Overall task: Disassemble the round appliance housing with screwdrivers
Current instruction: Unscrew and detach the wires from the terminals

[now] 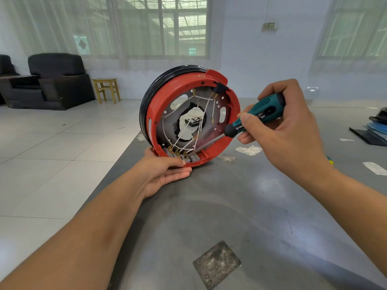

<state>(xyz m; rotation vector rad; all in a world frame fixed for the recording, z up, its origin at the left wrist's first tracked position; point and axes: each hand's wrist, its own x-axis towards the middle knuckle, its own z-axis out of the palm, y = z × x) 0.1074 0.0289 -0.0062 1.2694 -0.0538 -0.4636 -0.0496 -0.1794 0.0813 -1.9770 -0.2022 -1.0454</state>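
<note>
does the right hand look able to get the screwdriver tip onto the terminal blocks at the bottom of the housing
Probably yes. The right hand grips the screwdriver, and its shaft already slants down through the open face of the housing to the terminal blocks; only thin white wires cross nearby.

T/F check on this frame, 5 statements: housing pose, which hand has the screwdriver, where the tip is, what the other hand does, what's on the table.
1. The round housing stands on edge on the grey table. True.
2. The left hand holds the screwdriver. False: the right hand grips its green and black handle.
3. The screwdriver shaft reaches down into the housing toward the grey terminal blocks at the bottom rim. True.
4. The left hand is lifted clear of the housing. False: it steadies the lower red rim, with the thumb on the blocks.
5. White paper scraps lie on the table to the right of the housing. True.
</note>
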